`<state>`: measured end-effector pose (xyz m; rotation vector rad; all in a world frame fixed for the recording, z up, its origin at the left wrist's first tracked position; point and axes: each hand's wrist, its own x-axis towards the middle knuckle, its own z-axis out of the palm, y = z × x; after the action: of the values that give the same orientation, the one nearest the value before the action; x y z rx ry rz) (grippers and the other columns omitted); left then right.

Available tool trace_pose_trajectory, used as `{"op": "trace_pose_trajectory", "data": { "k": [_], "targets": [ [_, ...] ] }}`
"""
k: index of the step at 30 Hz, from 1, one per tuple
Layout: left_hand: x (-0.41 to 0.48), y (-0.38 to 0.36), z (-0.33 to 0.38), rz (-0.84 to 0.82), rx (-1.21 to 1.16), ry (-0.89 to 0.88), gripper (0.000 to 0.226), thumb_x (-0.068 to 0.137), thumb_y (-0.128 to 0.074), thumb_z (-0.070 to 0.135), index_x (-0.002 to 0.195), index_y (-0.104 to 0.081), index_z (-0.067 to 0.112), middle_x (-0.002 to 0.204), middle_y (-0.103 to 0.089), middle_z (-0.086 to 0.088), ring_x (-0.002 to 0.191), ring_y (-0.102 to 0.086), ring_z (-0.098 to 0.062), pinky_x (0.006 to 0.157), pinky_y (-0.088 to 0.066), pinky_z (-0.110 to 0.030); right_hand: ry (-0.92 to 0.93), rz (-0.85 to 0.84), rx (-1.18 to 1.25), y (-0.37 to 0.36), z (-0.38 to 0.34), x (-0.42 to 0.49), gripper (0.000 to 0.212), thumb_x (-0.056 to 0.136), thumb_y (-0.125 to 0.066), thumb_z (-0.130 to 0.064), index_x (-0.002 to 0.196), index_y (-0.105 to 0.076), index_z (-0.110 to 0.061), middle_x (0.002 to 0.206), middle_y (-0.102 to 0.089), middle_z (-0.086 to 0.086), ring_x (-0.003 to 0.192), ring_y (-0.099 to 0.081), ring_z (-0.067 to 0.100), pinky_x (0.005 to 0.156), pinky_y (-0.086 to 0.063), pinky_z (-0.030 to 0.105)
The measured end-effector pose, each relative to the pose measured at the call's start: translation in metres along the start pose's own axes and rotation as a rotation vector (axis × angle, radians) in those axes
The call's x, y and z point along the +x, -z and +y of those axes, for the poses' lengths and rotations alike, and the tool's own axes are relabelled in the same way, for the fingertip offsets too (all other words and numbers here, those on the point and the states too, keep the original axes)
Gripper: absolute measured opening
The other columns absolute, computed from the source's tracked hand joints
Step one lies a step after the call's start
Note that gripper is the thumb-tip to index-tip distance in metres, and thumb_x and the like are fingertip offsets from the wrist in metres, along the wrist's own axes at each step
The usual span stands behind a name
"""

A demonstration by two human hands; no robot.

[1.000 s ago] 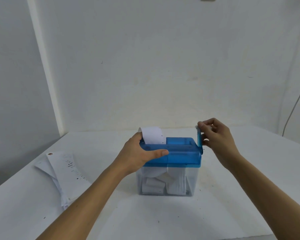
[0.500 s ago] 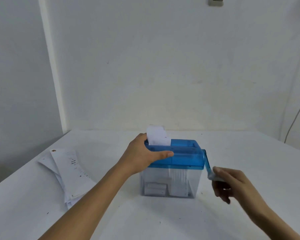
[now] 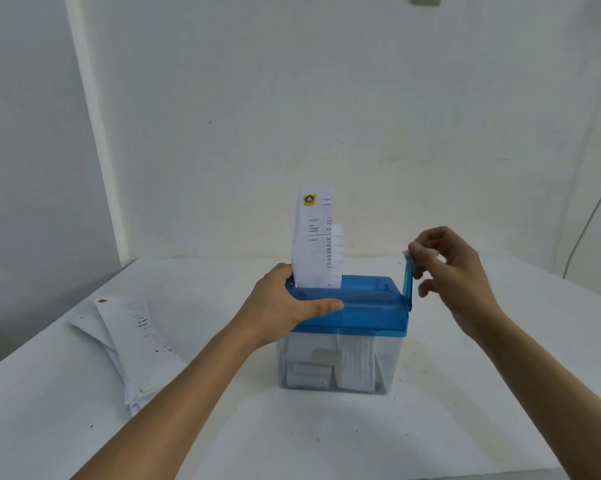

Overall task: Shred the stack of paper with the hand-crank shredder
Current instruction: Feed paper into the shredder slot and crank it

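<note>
My right hand (image 3: 454, 271) pinches the crank (image 3: 408, 282), which has swung from its low point back to the top. My left hand (image 3: 285, 306) still grips the shredder (image 3: 364, 306) lid on the counter (image 3: 465, 410). The sheet (image 3: 312, 237) in the slot stands taller than before, so I judge plenty of cranking remains. The stack (image 3: 129, 341) waits at left.

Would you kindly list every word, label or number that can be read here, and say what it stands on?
"Kepada", probably: sheet in the shredder, left column.
"Tanggal", probably: same sheet, just below.
Rest of that sheet and its yellow emblem: too blurred.
Paper stack on the table: dark marks, unreadable.
The shredder: no label visible.
</note>
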<state>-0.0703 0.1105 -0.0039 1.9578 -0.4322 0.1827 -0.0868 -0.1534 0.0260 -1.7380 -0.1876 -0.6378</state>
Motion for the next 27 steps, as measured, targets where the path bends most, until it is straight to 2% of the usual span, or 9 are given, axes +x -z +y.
{"op": "trace_pose_trajectory", "data": {
  "k": [4,8,10,12,15,18,21,24,27],
  "targets": [
    [0.0,-0.001,-0.002,0.0,-0.008,0.004,0.096,0.048,-0.079,0.069,0.131,-0.049,0.033,0.122,-0.057,0.021,0.109,-0.054,0.003,0.082,-0.048,-0.015,-0.098,0.023,0.053,-0.01,0.02,0.011,0.02,0.097,-0.065,-0.028,0.093,-0.063,-0.008,0.088,-0.069,0.005,0.067,-0.06,0.013,0.055,-0.052,0.028],
    [0.0,-0.001,-0.003,-0.002,-0.015,0.005,0.099,0.048,-0.079,0.069,0.134,-0.048,0.03,0.123,-0.056,0.02,0.11,-0.055,-0.001,0.081,-0.05,-0.014,-0.211,0.007,-0.12,-0.019,0.045,0.003,0.031,0.099,-0.06,-0.035,0.091,-0.063,-0.005,0.083,-0.069,0.007,0.068,-0.062,0.017,0.056,-0.056,0.028],
    [-0.001,-0.002,-0.002,-0.002,-0.014,0.002,0.097,0.05,-0.078,0.068,0.135,-0.047,0.031,0.123,-0.055,0.02,0.11,-0.055,-0.003,0.075,-0.049,-0.011,-0.27,-0.048,-0.231,-0.021,0.06,-0.014,0.03,0.103,-0.054,-0.029,0.091,-0.064,-0.005,0.082,-0.069,0.013,0.065,-0.062,0.017,0.056,-0.055,0.028],
    [-0.001,-0.002,0.0,0.001,-0.005,0.0,0.098,0.052,-0.078,0.067,0.136,-0.046,0.031,0.124,-0.054,0.019,0.114,-0.053,-0.007,0.076,-0.049,-0.011,-0.327,-0.133,-0.292,-0.018,0.069,-0.038,0.031,0.105,-0.048,-0.026,0.091,-0.067,-0.005,0.076,-0.067,0.011,0.06,-0.059,0.014,0.053,-0.051,0.026],
    [0.0,-0.002,0.001,0.003,0.008,0.012,0.1,0.051,-0.077,0.069,0.138,-0.045,0.031,0.121,-0.051,0.021,0.116,-0.05,-0.009,0.083,-0.049,-0.017,-0.364,-0.268,-0.291,-0.003,0.056,-0.068,0.042,0.104,-0.045,-0.039,0.09,-0.069,-0.008,0.067,-0.065,0.007,0.057,-0.058,0.015,0.052,-0.047,0.025],
    [0.001,-0.002,-0.001,0.001,0.01,0.02,0.101,0.049,-0.078,0.071,0.137,-0.046,0.032,0.122,-0.052,0.02,0.117,-0.051,-0.009,0.087,-0.05,-0.02,-0.3,-0.448,-0.154,0.024,0.019,-0.082,0.048,0.099,-0.052,-0.048,0.078,-0.067,-0.007,0.065,-0.062,0.009,0.058,-0.056,0.021,0.053,-0.044,0.03],
    [0.001,-0.001,-0.002,0.003,0.006,0.005,0.1,0.05,-0.078,0.069,0.136,-0.047,0.031,0.127,-0.055,0.018,0.119,-0.052,-0.008,0.086,-0.049,-0.017,-0.156,-0.584,-0.124,0.047,-0.02,-0.074,0.032,0.098,-0.063,-0.035,0.077,-0.068,-0.011,0.07,-0.06,0.008,0.061,-0.056,0.023,0.053,-0.044,0.03],
    [0.001,0.0,-0.004,-0.008,0.009,0.001,0.1,0.052,-0.079,0.068,0.139,-0.047,0.031,0.13,-0.056,0.016,0.122,-0.052,-0.01,0.09,-0.049,-0.019,-0.064,-0.559,-0.227,0.05,-0.032,-0.048,0.037,0.096,-0.059,-0.036,0.076,-0.068,-0.006,0.069,-0.063,0.009,0.061,-0.057,0.022,0.054,-0.046,0.029],
    [0.001,-0.001,-0.002,-0.003,0.02,-0.005,0.103,0.052,-0.078,0.067,0.142,-0.045,0.03,0.129,-0.054,0.018,0.122,-0.051,-0.009,0.089,-0.048,-0.016,-0.027,-0.387,-0.15,0.041,-0.026,-0.023,0.031,0.09,-0.062,-0.039,0.087,-0.07,-0.009,0.077,-0.067,0.009,0.064,-0.058,0.023,0.053,-0.046,0.031]
  ]
}}
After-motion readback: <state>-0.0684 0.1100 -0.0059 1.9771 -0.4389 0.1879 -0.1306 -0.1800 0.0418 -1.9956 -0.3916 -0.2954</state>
